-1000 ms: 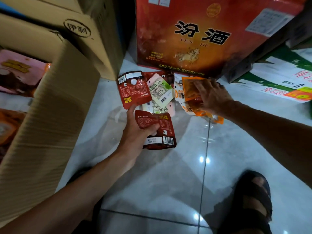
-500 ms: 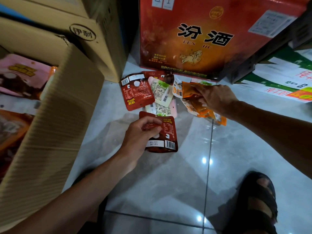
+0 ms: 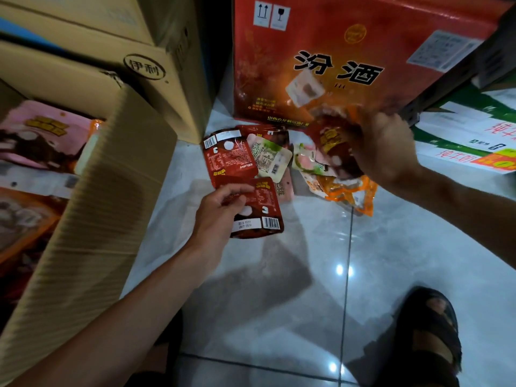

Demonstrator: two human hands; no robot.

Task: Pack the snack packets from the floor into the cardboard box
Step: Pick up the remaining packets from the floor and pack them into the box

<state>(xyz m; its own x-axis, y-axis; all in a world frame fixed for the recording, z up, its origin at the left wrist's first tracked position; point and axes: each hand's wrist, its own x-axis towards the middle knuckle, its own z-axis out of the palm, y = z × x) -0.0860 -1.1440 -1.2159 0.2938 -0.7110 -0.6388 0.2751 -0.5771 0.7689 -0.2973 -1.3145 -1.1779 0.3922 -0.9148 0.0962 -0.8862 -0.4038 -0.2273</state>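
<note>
Packing at mid-course. The left hand (image 3: 223, 208) is gripping a dark red foil snack packet with a white barcode strip (image 3: 262, 216), its fingers curling over the upper edge, and is holding it just above the glossy white tiled floor (image 3: 279, 289). The right hand (image 3: 382, 152) is clutching a blurred dark red packet with a yellow label (image 3: 332, 146) in front of the large red printed carton (image 3: 335, 51). Whether the crumpled orange plastic packet (image 3: 349, 191) below is hanging from that hand or lying on the floor cannot be told. The open brown cardboard box (image 3: 92, 208) at the left is already holding several packets, a pink packet (image 3: 39, 135) among them. A flat red packet (image 3: 231, 160) and a pale green-and-white packet (image 3: 269, 157) are lying on the floor between the hands, awaiting collection. By this evidence, only a handful are remaining to be packed.
</note>
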